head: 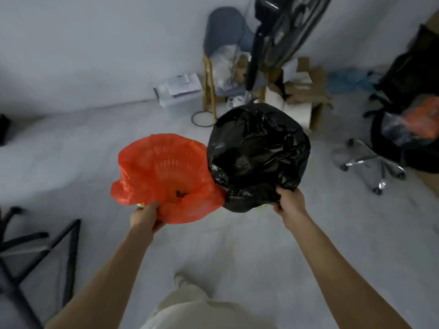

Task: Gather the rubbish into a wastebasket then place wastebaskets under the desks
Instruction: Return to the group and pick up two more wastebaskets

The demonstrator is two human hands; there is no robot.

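I carry two wastebaskets above the grey floor, side by side and touching. My left hand (146, 218) grips the near rim of the wastebasket lined with an orange bag (166, 176); a small dark scrap lies at its bottom. My right hand (288, 200) grips the near rim of the wastebasket lined with a black bag (257, 153). Whatever the black bag holds is too dark to make out.
Ahead by the wall stand a grey chair with wooden legs (222, 43), a fan (280, 36), a clear plastic box (180, 96) and torn cardboard boxes (301, 96). An office chair with a chrome base (373, 162) is at the right, black chair legs (35, 245) at the left.
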